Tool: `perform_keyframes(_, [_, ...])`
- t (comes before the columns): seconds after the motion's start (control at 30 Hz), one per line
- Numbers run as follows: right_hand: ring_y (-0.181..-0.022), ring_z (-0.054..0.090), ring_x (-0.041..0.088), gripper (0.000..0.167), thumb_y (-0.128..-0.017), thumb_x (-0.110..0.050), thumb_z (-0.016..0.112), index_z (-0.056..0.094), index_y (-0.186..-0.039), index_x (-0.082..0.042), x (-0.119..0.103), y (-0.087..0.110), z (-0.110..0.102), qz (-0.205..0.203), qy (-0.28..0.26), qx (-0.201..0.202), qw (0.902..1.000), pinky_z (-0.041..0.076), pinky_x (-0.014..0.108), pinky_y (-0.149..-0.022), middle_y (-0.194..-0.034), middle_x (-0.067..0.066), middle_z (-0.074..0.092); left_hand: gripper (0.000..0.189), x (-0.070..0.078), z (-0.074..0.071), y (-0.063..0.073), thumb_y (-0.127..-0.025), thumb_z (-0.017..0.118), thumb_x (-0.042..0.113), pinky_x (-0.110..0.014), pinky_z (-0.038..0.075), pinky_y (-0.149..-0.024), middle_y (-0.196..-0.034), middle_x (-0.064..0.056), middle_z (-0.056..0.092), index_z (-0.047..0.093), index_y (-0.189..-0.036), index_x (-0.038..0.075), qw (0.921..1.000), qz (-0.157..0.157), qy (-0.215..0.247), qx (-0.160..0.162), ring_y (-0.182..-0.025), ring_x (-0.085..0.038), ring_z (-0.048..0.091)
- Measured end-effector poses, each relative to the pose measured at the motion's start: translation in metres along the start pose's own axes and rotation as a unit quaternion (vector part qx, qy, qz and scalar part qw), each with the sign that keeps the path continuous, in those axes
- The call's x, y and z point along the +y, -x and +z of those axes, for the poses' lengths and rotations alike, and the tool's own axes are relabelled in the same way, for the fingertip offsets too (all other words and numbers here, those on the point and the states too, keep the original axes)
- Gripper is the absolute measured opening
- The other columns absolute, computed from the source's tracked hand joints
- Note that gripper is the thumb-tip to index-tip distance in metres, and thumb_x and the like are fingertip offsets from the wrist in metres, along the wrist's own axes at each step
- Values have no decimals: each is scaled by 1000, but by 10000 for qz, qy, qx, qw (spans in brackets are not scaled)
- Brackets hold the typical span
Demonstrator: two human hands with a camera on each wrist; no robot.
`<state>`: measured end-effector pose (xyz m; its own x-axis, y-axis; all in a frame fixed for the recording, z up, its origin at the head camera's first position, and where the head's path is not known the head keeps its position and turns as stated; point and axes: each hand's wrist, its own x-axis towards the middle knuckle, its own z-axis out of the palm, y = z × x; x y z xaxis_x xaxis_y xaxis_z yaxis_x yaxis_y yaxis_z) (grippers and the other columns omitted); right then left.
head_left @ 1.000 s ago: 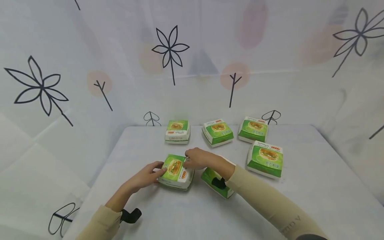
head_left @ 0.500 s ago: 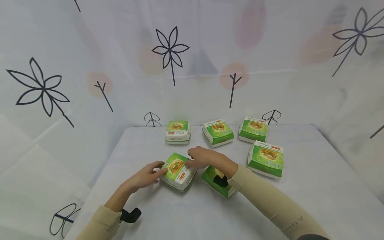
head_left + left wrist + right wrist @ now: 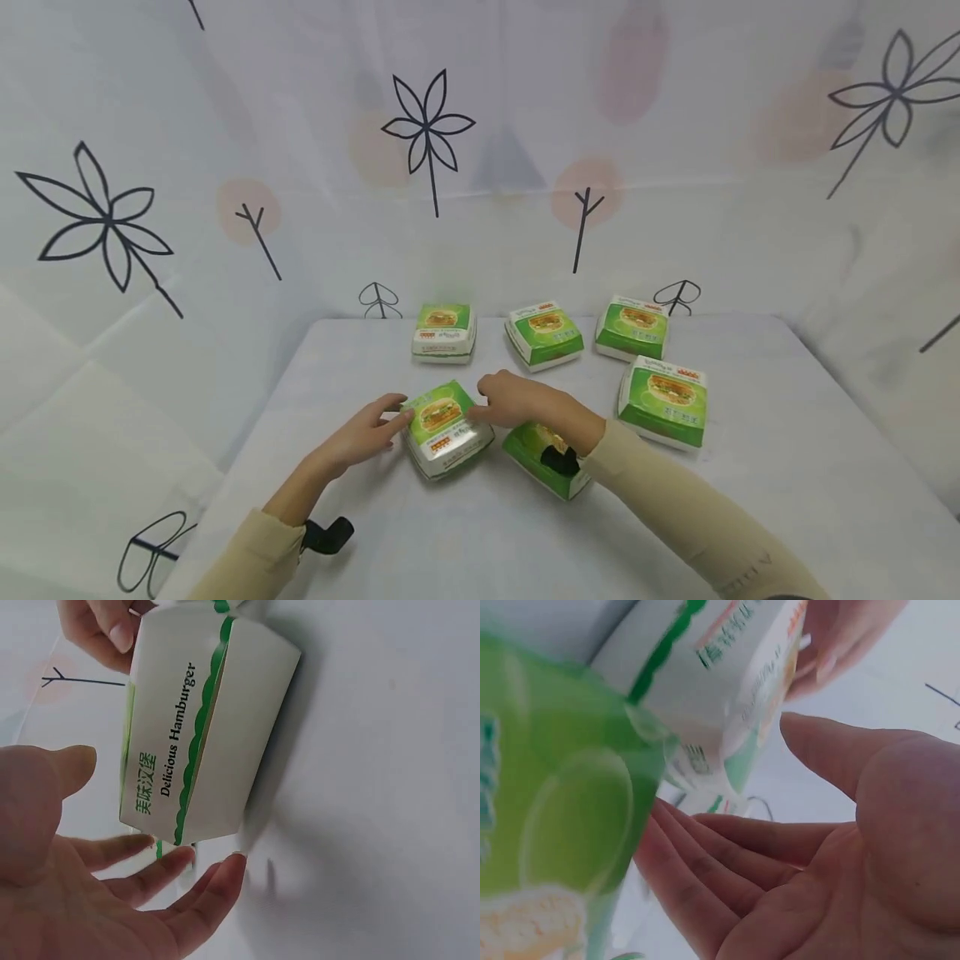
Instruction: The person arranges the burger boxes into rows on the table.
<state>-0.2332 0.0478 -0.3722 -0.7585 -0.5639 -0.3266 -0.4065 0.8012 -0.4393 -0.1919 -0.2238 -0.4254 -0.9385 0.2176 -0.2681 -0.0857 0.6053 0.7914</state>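
Sitting on the table (image 3: 360, 542), right between left hand (image 3: 364, 435) and right hand (image 3: 517, 398), is the box (image 3: 442, 433)! Both grips are wide, fingers loose, nothing clasped. Thin card, I'd judge: light, smooth, easily dented, so take opposite side walls (image 3: 176, 727), softly. And look, the left wrist view reveals a gap beside the thumb (image 3: 73, 769); the head view overlaps them, but catches the whole back row (image 3: 543, 335).
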Motion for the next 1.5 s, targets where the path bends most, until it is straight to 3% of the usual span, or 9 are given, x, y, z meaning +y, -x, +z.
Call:
perform_keyframes(0.2, [-102, 65, 26, 43, -105, -33, 58, 60, -125, 5, 3, -4, -6, -71, -68, -27, 9999, 56, 42, -84, -112, 15, 67, 69, -4, 10, 6, -103, 58, 48, -45, 58, -91, -152, -21, 44, 37, -156, 9, 9995, -146, 286, 70, -131, -39, 54])
perform_keyframes(0.4, [-82, 59, 18, 28, -105, -28, 59, 62, -108, 0, 0, -7, 1, -19, -168, -130, 9998, 49, 31, -68, -95, 8, 65, 61, -7, 14, -3, -106, 56, 39, -42, 60, -88, -151, -21, 45, 36, -155, 9, 9984, -224, 518, 87, -123, -34, 60])
perform_keyframes(0.63, [-66, 55, 15, 23, -103, -26, 61, 63, -96, -4, -11, 0, 10, 41, -399, -72, 9992, 42, 26, -56, -78, 5, 64, 60, -6, 9, -12, -109, 50, 37, -43, 60, -90, -153, -25, 41, 32, -158, 7, 9961, -252, 840, -69, -121, -33, 62])
perform_keyframes(0.77, [-67, 55, 16, 23, -102, -26, 64, 61, -97, -4, -14, 2, 12, 195, -492, 93, 9986, 43, 27, -57, -81, 5, 62, 58, -3, 6, -15, -110, 48, 37, -43, 59, -93, -154, -23, 42, 33, -158, 8, 9955, -268, 885, -207, -123, -32, 60])
perform_keyframes(1.03, [-70, 58, 16, 26, -102, -29, 64, 64, -99, -4, -17, -10, 16, 411, -686, 255, 9965, 46, 27, -60, -80, 4, 66, 56, 3, -4, -19, -111, 43, 33, -45, 57, -96, -153, -24, 44, 31, -159, 6, 9965, -302, 762, -183, -122, -32, 60])
perform_keyframes(1.5, [-71, 56, 16, 28, -103, -32, 63, 63, -101, -4, -24, -20, 19, 487, -902, 261, 9944, 43, 28, -60, -81, 5, 65, 57, -10, -15, -27, -111, 42, 37, -45, 56, -97, -152, -23, 46, 31, -159, 8, 9959, -506, 711, -236, -123, -31, 60])
